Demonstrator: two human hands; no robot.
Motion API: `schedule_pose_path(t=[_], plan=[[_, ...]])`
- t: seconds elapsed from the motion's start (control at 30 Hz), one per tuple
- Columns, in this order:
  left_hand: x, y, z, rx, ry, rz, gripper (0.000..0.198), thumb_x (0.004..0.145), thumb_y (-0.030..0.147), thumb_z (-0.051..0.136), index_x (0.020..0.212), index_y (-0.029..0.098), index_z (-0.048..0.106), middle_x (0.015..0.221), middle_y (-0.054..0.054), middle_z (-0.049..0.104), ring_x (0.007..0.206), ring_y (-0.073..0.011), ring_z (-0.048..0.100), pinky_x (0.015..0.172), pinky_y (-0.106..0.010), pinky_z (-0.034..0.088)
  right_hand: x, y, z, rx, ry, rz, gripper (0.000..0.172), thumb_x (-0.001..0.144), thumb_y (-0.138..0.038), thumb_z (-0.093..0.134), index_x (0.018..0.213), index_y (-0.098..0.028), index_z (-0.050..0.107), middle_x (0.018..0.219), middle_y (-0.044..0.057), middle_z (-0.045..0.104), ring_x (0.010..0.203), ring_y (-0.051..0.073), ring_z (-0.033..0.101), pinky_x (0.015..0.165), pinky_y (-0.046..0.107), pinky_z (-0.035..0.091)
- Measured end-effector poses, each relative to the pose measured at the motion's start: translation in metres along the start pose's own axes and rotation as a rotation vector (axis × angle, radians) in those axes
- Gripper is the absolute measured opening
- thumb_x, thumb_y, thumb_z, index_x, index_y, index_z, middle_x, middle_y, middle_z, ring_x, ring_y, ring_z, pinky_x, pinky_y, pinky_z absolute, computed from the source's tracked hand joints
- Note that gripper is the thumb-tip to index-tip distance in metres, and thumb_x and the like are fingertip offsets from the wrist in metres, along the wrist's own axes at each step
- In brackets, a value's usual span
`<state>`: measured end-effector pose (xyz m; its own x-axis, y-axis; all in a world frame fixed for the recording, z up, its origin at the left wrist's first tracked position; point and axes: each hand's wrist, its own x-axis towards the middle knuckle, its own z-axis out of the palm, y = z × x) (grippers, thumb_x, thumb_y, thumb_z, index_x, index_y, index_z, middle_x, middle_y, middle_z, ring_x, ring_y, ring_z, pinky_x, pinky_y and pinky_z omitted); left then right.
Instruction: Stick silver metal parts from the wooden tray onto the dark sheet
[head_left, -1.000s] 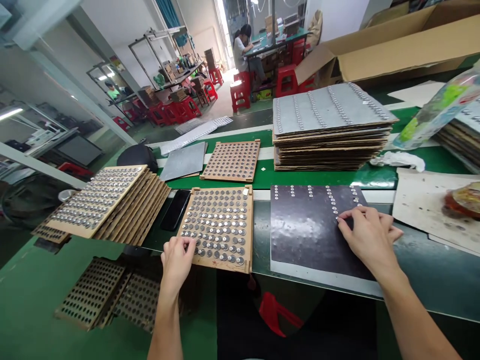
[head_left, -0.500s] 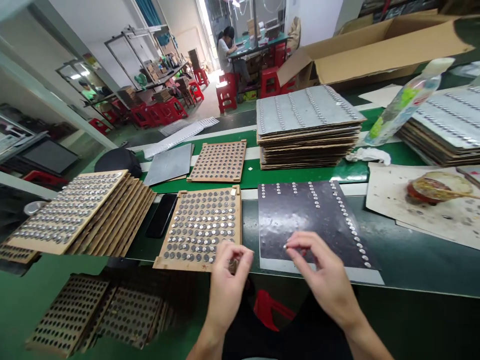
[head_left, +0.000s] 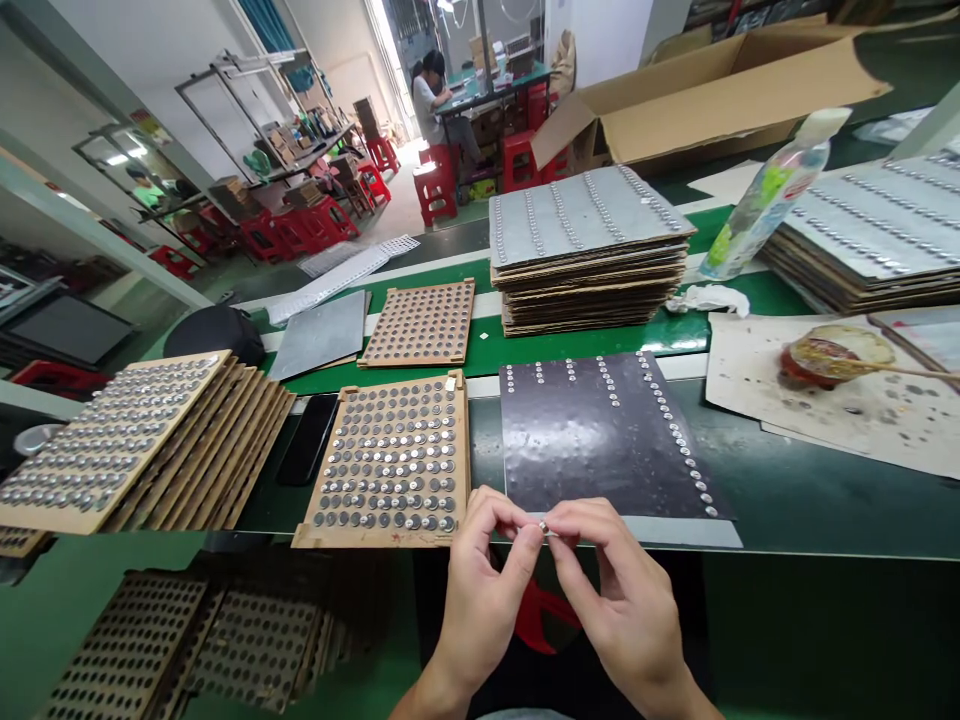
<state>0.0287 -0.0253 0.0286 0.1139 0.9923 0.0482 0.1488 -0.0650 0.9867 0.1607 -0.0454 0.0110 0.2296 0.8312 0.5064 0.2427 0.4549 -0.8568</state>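
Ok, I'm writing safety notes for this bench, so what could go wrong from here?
1. The left hand and right hand meet at a tiny piece near the bench's front edge; if the grip slips, it could fall to the floor.
2. The tray also sits at that edge, beside the left hand, so a bump might jolt its discs.

A tiny silvery piece (head_left: 544,526) is held at the lower centre. Right of centre, a glossy dark sheet (head_left: 574,450) is laid flat, lined with small round studs (head_left: 680,442). Left of centre, a wooden board (head_left: 313,538) is filled with grey discs (head_left: 387,458).
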Motion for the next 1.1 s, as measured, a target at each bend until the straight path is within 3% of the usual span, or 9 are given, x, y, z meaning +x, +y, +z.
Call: schedule_pose_path(t=[0.13, 0.27, 0.6, 1.1], plan=[[-0.003, -0.002, 0.004, 0.07, 0.051, 0.082, 0.02, 0.097, 0.029, 0.062, 0.079, 0.02, 0.061, 0.081, 0.0, 0.055, 0.076, -0.015, 0.054, 0.07, -0.024, 0.045, -0.005, -0.003, 0.003, 0.128, 0.016, 0.131, 0.016, 0.091, -0.013, 0.066, 0.102, -0.025, 0.067, 0.094, 0.005, 0.068, 0.082, 0.016, 0.069, 0.069, 0.023, 0.061], [-0.006, -0.004, 0.004, 0.14, 0.103, 0.147, 0.016, 0.096, 0.023, 0.063, 0.081, 0.021, 0.062, 0.081, 0.0, 0.056, 0.077, -0.0149, 0.055, 0.071, -0.024, 0.045, -0.005, -0.006, 0.006, 0.148, 0.075, 0.156, 0.014, 0.093, -0.012, 0.064, 0.092, -0.026, 0.069, 0.089, 0.002, 0.068, 0.083, 0.013, 0.069, 0.074, 0.018, 0.059], [-0.008, -0.006, 0.005, 0.081, 0.096, 0.128, 0.019, 0.1, 0.03, 0.06, 0.083, 0.021, 0.062, 0.082, 0.0, 0.055, 0.078, -0.0146, 0.055, 0.072, -0.025, 0.046, -0.011, -0.01, 0.003, 0.357, 0.073, 0.389, 0.01, 0.098, -0.022, 0.064, 0.091, -0.025, 0.069, 0.095, 0.002, 0.075, 0.072, 0.011, 0.069, 0.068, 0.018, 0.06], [-0.008, -0.008, 0.004, 0.025, -0.024, 0.172, 0.017, 0.102, 0.028, 0.056, 0.087, 0.023, 0.061, 0.085, 0.0, 0.052, 0.08, -0.0151, 0.053, 0.074, -0.026, 0.044, -0.003, -0.012, 0.006, 0.344, 0.158, 0.398, 0.015, 0.099, -0.029, 0.063, 0.085, -0.025, 0.068, 0.079, -0.001, 0.069, 0.068, 0.009, 0.064, 0.068, 0.014, 0.056]])
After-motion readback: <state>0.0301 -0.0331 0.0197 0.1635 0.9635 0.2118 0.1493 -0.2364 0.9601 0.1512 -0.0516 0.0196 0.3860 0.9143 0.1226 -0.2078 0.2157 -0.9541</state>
